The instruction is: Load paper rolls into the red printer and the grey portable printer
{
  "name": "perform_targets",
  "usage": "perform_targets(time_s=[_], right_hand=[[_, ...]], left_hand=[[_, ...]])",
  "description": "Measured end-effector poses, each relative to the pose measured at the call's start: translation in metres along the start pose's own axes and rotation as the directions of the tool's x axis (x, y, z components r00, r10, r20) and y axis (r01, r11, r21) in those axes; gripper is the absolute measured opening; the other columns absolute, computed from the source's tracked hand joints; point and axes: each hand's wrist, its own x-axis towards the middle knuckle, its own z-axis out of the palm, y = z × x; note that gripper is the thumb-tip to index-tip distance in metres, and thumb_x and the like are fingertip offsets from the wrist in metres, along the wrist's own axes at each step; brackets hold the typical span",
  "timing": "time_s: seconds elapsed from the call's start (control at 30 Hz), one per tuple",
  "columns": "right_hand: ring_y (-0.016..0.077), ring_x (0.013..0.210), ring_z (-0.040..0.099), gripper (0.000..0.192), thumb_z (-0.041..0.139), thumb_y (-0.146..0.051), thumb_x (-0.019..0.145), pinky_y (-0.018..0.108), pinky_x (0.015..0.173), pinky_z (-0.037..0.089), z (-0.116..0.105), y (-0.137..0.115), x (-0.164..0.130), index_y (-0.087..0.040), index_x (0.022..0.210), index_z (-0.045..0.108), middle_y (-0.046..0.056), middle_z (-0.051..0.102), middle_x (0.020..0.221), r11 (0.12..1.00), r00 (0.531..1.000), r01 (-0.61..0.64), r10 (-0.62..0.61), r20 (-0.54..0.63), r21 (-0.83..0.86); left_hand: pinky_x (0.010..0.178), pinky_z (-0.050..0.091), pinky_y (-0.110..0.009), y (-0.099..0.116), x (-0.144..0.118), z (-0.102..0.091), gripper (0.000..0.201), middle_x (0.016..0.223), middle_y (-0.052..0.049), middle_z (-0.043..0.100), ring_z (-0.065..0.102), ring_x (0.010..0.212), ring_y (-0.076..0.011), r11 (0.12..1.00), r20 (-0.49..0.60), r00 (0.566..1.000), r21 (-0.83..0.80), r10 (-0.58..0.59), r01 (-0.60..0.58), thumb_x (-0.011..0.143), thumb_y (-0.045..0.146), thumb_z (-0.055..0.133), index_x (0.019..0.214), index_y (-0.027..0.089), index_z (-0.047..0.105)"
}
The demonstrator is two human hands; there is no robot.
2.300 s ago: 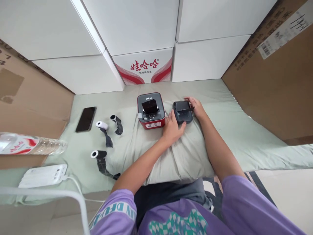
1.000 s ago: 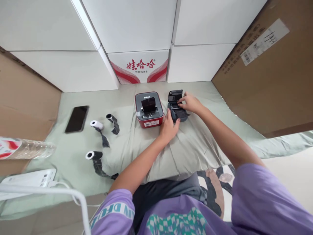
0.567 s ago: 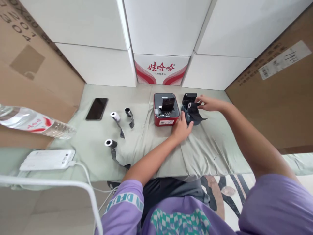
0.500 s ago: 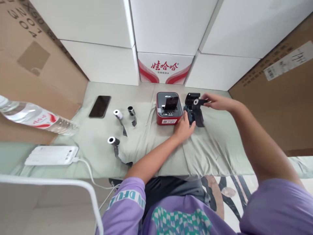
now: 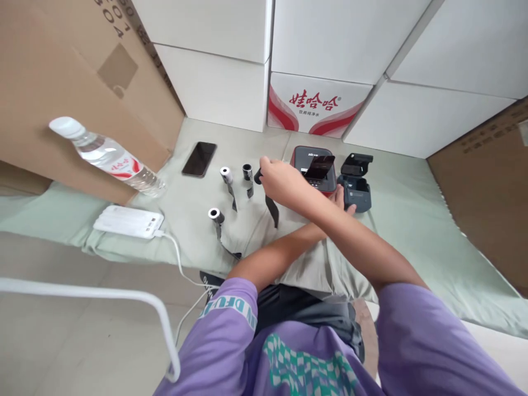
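My right hand (image 5: pixel 280 179) crosses over my left forearm, its fingers closed on a dark paper roll (image 5: pixel 258 176) whose loose dark tail hangs down. Much of that roll is hidden by the fingers. At the right, my left hand (image 5: pixel 339 202) grips the near left side of a small dark blue printer (image 5: pixel 357 199), its lid up and its bay showing no roll. Left of my right hand stand three more paper rolls with dark tails: one roll (image 5: pixel 247 172), a second roll (image 5: pixel 226 175) and a nearer roll (image 5: pixel 216 215). A red and black printer (image 5: pixel 313 157) is partly behind my right arm.
A phone (image 5: pixel 199 159) lies at the back left. A water bottle (image 5: pixel 119 162) leans by a cardboard box (image 5: pixel 74 71). A white power bank (image 5: pixel 128 221) with a cable (image 5: pixel 177 250) sits near the front edge. White boxes (image 5: pixel 322 104) line the back; another cardboard box (image 5: pixel 487 187) stands right.
My right hand has lifted the paper roll out of the small printer and carried it left across my left arm. My left hand stays on the printer. The view has shifted.
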Motion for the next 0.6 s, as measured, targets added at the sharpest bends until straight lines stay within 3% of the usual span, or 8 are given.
perform_targets(time_s=[0.1, 0.17, 0.27, 0.37, 0.43, 0.5, 0.53, 0.6], right_hand=[[0.0349, 0.11, 0.07, 0.037, 0.053, -0.003, 0.089, 0.04, 0.084, 0.054, 0.041, -0.004, 0.039, -0.006, 0.125, 0.06, 0.026, 0.071, 0.117, 0.988, 0.982, -0.068, 0.091, 0.165, -0.14], [0.0349, 0.115, 0.069, 0.037, 0.056, -0.006, 0.09, 0.041, 0.087, 0.055, 0.055, 0.004, 0.055, -0.006, 0.127, 0.061, 0.027, 0.07, 0.121, 0.981, 0.968, -0.116, 0.146, 0.204, -0.154], [0.0376, 0.115, 0.067, 0.037, 0.064, -0.023, 0.092, 0.048, 0.089, 0.055, 0.055, 0.008, 0.062, -0.007, 0.126, 0.063, 0.028, 0.066, 0.125, 0.98, 0.986, -0.145, 0.154, 0.06, -0.134], [0.0371, 0.12, 0.062, 0.037, 0.058, -0.034, 0.097, 0.05, 0.091, 0.053, 0.045, -0.017, 0.054, -0.012, 0.125, 0.065, 0.024, 0.063, 0.13, 0.987, 0.995, 0.07, -0.08, -0.058, -0.147], [0.0343, 0.125, 0.059, 0.037, 0.05, -0.038, 0.1, 0.048, 0.095, 0.051, 0.045, -0.046, 0.045, -0.017, 0.124, 0.068, 0.019, 0.065, 0.13, 0.932, 0.946, 0.323, -0.312, 0.093, -0.162], [0.0319, 0.123, 0.061, 0.041, 0.049, -0.049, 0.1, 0.047, 0.1, 0.05, 0.057, -0.077, 0.039, -0.021, 0.12, 0.072, 0.014, 0.07, 0.124, 0.852, 0.851, 0.504, -0.463, 0.248, -0.141], [0.0319, 0.12, 0.063, 0.04, 0.052, -0.053, 0.097, 0.049, 0.103, 0.048, 0.067, -0.089, 0.038, -0.024, 0.113, 0.074, 0.011, 0.073, 0.117, 0.842, 0.834, 0.524, -0.476, 0.279, -0.13], [0.0312, 0.115, 0.066, 0.022, 0.063, -0.046, 0.09, 0.054, 0.105, 0.046, 0.094, -0.105, 0.042, -0.029, 0.096, 0.075, 0.004, 0.076, 0.102, 0.88, 0.858, 0.471, -0.441, 0.264, -0.061]], left_hand=[[0.13, 0.027, -0.043, 0.004, -0.003, -0.009, 0.073, 0.167, -0.022, 0.035, 0.032, 0.157, -0.0298, 0.999, 0.033, 0.999, 0.036, 0.002, -0.004, 0.1, 0.041, 0.05, 0.16, 0.005, 0.028], [0.13, 0.027, -0.043, 0.007, -0.005, -0.014, 0.072, 0.165, -0.023, 0.037, 0.032, 0.157, -0.0295, 0.998, 0.043, 0.999, 0.07, 0.004, -0.007, 0.101, 0.039, 0.048, 0.159, 0.002, 0.029], [0.13, 0.027, -0.041, 0.008, -0.006, -0.015, 0.072, 0.165, -0.024, 0.037, 0.032, 0.157, -0.0294, 0.992, 0.034, 0.999, 0.121, 0.013, -0.017, 0.1, 0.039, 0.049, 0.158, 0.0, 0.031], [0.129, 0.03, -0.042, 0.005, -0.005, -0.013, 0.071, 0.165, -0.02, 0.039, 0.031, 0.157, -0.0283, 0.994, 0.01, 1.0, 0.107, 0.03, -0.031, 0.1, 0.04, 0.047, 0.159, 0.005, 0.03], [0.128, 0.033, -0.041, 0.003, -0.004, -0.012, 0.07, 0.166, -0.019, 0.038, 0.032, 0.157, -0.0275, 0.997, 0.021, 0.999, 0.073, 0.039, -0.04, 0.1, 0.039, 0.044, 0.16, 0.006, 0.029], [0.126, 0.036, -0.04, 0.002, -0.004, -0.012, 0.069, 0.166, -0.02, 0.038, 0.034, 0.156, -0.0276, 0.997, 0.038, 0.998, 0.051, 0.047, -0.049, 0.101, 0.038, 0.042, 0.159, 0.003, 0.029], [0.126, 0.037, -0.04, 0.001, -0.004, -0.012, 0.069, 0.165, -0.021, 0.038, 0.035, 0.156, -0.0281, 0.997, 0.042, 0.998, 0.048, 0.053, -0.055, 0.101, 0.037, 0.041, 0.16, 0.003, 0.028], [0.124, 0.039, -0.043, -0.001, -0.004, -0.011, 0.069, 0.164, -0.02, 0.04, 0.037, 0.155, -0.0293, 0.996, 0.03, 0.997, 0.046, 0.069, -0.07, 0.101, 0.036, 0.042, 0.16, 0.005, 0.027]])
